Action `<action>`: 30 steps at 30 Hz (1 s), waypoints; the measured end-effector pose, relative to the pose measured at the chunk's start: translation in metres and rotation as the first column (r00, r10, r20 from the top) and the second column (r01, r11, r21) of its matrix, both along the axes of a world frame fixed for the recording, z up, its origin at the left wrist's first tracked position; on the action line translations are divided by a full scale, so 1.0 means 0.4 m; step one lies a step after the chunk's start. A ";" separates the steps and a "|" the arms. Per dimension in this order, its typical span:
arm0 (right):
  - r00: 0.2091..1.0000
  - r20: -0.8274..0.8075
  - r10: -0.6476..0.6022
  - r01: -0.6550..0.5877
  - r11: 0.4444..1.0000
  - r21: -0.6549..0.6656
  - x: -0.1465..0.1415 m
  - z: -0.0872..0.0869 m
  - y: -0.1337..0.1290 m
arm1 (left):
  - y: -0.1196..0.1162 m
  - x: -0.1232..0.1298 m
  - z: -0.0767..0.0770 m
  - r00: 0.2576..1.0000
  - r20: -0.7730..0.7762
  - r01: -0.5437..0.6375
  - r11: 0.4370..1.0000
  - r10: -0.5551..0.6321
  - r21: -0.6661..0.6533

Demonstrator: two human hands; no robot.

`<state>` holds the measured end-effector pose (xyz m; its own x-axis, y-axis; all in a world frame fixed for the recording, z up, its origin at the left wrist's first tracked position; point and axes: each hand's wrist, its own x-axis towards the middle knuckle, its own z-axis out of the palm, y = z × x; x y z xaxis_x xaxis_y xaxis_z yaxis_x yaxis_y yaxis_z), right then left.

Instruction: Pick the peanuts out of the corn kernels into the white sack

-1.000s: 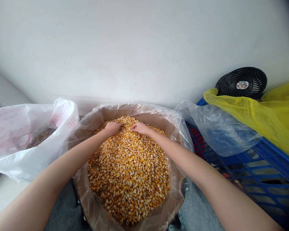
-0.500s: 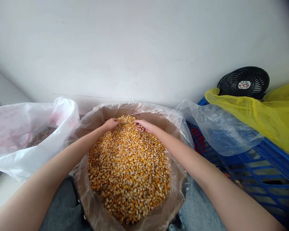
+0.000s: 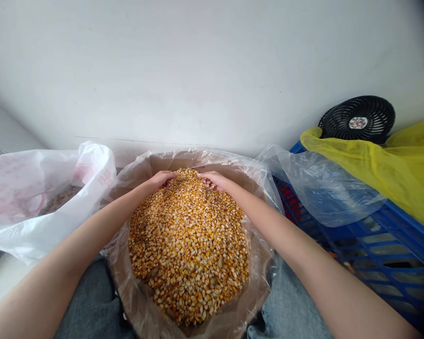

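Your left grip (image 3: 161, 180) and right grip (image 3: 212, 180) rest on the far crest of the heap of dried corn kernels (image 3: 189, 249). Both are partly curled, with the fingers pressed into the grain; you cannot tell whether either grip has kernels in it.

The heap sits inside a cardboard box (image 3: 173, 165) with a clear plastic liner (image 3: 212, 154) folded over its rim. Judge the kernels as hard, individually light and free-running: scoop them with a cupped grip from beneath, as they are likely to slip from a pinch.

Working room is limited at both sides. A white plastic bag (image 3: 31, 230) crowds the left rim, and a clear plastic sheet (image 3: 325, 193) lies over a blue plastic crate (image 3: 385, 254) beyond the right rim. The wall closes off the far side.
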<state>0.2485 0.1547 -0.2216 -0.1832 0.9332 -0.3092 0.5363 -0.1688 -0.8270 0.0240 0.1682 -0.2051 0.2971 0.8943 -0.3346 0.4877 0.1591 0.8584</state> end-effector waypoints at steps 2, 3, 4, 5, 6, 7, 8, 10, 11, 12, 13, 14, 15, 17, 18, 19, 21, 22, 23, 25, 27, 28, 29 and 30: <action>0.987 0.160 -0.023 0.012 0.997 0.071 0.029 -0.006 0.012 | 0.007 -0.005 -0.015 0.967 -0.239 0.124 0.980 -0.085 0.156; 0.976 0.214 -0.044 0.025 0.996 0.090 0.045 -0.009 0.018 | 0.010 -0.007 -0.023 0.927 -0.360 0.198 0.955 -0.108 0.223; 0.965 0.255 -0.055 0.029 0.994 0.105 0.060 -0.011 0.022 | 0.013 -0.008 -0.030 0.881 -0.457 0.267 0.926 -0.123 0.267; 0.952 0.302 -0.059 0.023 0.992 0.124 0.072 -0.012 0.025 | 0.014 -0.009 -0.037 0.845 -0.518 0.318 0.904 -0.134 0.285; 0.937 0.346 -0.055 0.005 0.990 0.142 0.082 -0.013 0.027 | 0.013 -0.009 -0.043 0.827 -0.542 0.346 0.894 -0.148 0.284; 0.923 0.384 -0.040 -0.022 0.988 0.155 0.087 -0.013 0.027 | 0.012 -0.007 -0.048 0.801 -0.575 0.383 0.880 -0.165 0.281; 0.909 0.416 -0.018 -0.054 0.985 0.162 0.089 -0.013 0.025 | 0.010 -0.006 -0.052 0.774 -0.607 0.418 0.866 -0.181 0.275; 0.882 0.470 0.028 -0.113 0.982 0.153 0.080 -0.013 0.020 | 0.005 -0.001 -0.056 0.722 -0.661 0.473 0.843 -0.205 0.255; 0.868 0.495 0.042 -0.128 0.982 0.141 0.071 -0.013 0.016 | 0.003 0.001 -0.056 0.700 -0.683 0.491 0.836 -0.209 0.247; 0.853 0.520 0.046 -0.131 0.983 0.128 0.062 -0.014 0.011 | 0.001 0.003 -0.056 0.680 -0.702 0.503 0.831 -0.210 0.239; 0.839 0.543 0.041 -0.123 0.986 0.116 0.052 -0.016 0.006 | 0.000 0.005 -0.055 0.664 -0.717 0.511 0.828 -0.210 0.231; 0.826 0.563 0.030 -0.108 0.989 0.105 0.042 -0.018 0.001 | 0.000 0.007 -0.053 0.653 -0.728 0.516 0.826 -0.210 0.225; 0.815 0.579 0.018 -0.090 0.991 0.095 0.034 -0.020 -0.003 | -0.001 0.008 -0.052 0.647 -0.734 0.518 0.826 -0.209 0.221; 0.808 0.589 0.000 -0.056 0.995 0.077 0.023 -0.025 -0.011 | -0.001 0.011 -0.051 0.647 -0.735 0.511 0.831 -0.204 0.220; 0.812 0.584 -0.003 -0.044 0.997 0.066 0.020 -0.028 -0.013 | -0.001 0.011 -0.051 0.654 -0.730 0.502 0.836 -0.199 0.221; 0.820 0.572 -0.003 -0.035 0.998 0.056 0.019 -0.031 -0.014 | -0.001 0.012 -0.052 0.664 -0.722 0.489 0.843 -0.192 0.225; 0.844 0.536 -0.004 -0.019 0.999 0.038 0.019 -0.038 -0.014 | 0.000 0.012 -0.056 0.697 -0.693 0.457 0.858 -0.183 0.233; 0.858 0.514 -0.007 -0.010 0.999 0.031 0.020 -0.042 -0.013 | 0.001 0.011 -0.058 0.719 -0.670 0.441 0.866 -0.184 0.237; 0.872 0.490 -0.013 0.000 1.000 0.025 0.021 -0.045 -0.011 | 0.001 0.010 -0.060 0.745 -0.641 0.425 0.873 -0.187 0.240; 0.899 0.437 -0.029 0.025 1.000 0.017 0.025 -0.051 -0.009 | 0.001 0.009 -0.061 0.800 -0.566 0.392 0.888 -0.199 0.242; 0.925 0.378 -0.050 0.050 0.999 0.009 0.029 -0.056 -0.009 | 0.000 0.009 -0.057 0.842 -0.497 0.365 0.902 -0.213 0.232; 0.936 0.346 -0.062 0.064 0.998 0.006 0.032 -0.058 -0.009 | -0.002 0.009 -0.052 0.872 -0.441 0.330 0.920 -0.211 0.212; 0.946 0.315 -0.074 0.078 0.997 0.001 0.035 -0.058 -0.008 | -0.004 0.010 -0.047 0.913 -0.361 0.268 0.947 -0.192 0.176; 0.955 0.284 -0.086 0.091 0.996 -0.004 0.039 -0.058 -0.007 | -0.005 0.011 -0.042 0.950 -0.269 0.196 0.973 -0.156 0.126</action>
